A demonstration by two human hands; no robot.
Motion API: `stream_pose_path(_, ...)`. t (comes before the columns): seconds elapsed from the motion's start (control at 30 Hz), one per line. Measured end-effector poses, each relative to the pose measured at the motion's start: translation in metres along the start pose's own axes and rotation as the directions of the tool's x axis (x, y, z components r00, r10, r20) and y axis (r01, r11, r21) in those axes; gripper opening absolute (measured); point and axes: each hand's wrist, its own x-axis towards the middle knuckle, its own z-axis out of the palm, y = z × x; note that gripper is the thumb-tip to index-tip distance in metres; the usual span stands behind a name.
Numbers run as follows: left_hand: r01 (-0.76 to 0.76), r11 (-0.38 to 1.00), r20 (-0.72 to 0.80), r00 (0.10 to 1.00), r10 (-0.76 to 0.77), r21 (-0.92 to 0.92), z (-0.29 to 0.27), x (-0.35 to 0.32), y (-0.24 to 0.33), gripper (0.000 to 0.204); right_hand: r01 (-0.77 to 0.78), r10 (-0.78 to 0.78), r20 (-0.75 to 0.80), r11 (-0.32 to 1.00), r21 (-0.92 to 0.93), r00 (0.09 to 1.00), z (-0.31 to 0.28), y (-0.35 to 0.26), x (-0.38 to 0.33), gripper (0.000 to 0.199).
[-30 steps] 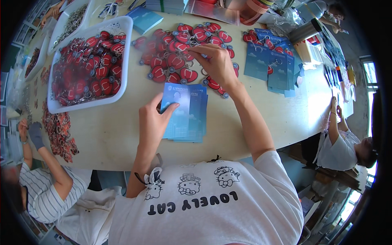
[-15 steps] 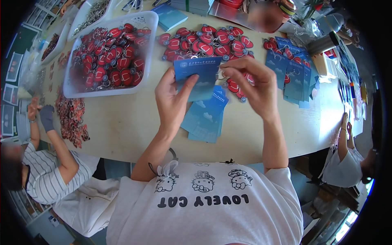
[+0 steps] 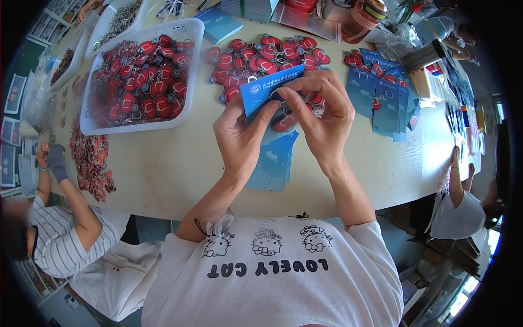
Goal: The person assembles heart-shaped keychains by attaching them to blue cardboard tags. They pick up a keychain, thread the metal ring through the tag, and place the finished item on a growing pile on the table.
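My left hand point(image 3: 238, 139) is closed on a blue printed card point(image 3: 260, 94), held tilted above the table with the thumb on its face. My right hand point(image 3: 330, 121) is closed in a pinch at the card's right part, on a keychain point(image 3: 284, 123) whose red flip-flop-shaped charm hangs below the fingers, slightly blurred. Whether its ring passes through the card cannot be made out. Beneath my hands lie several loose blue cards point(image 3: 274, 162), partly covered. Just beyond is a heap of red flip-flop keychains point(image 3: 267, 53).
A white plastic bin point(image 3: 192, 90) full of red keychains stands left. Orange-red trinkets point(image 3: 91, 163) lie beside it, near a co-worker's gloved hand point(image 3: 56, 159). Cards with keychains point(image 3: 389, 101) overlap at right, near a metal flask point(image 3: 426, 56). Another person point(image 3: 460, 210) sits far right.
The card has tilted, its right end rising. My right hand has shifted left against it, and a red charm now shows hanging below the fingers. The whole view has shifted slightly.
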Motion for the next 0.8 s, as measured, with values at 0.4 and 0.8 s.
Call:
stream_pose_path(0.4,-0.162,0.981,-0.038,0.985,0.167,0.108,0.015,-0.001,0.006,0.013,-0.433,0.430,0.180,0.614,0.660,0.885,0.006,-0.017,-0.003,0.021)
stream_pose_path(0.8,-0.032,0.999,0.013,0.999,0.031,0.021,0.014,-0.007,0.001,0.026,-0.423,0.356,0.236,0.826,0.373,0.904,-0.006,0.001,-0.017,0.025)
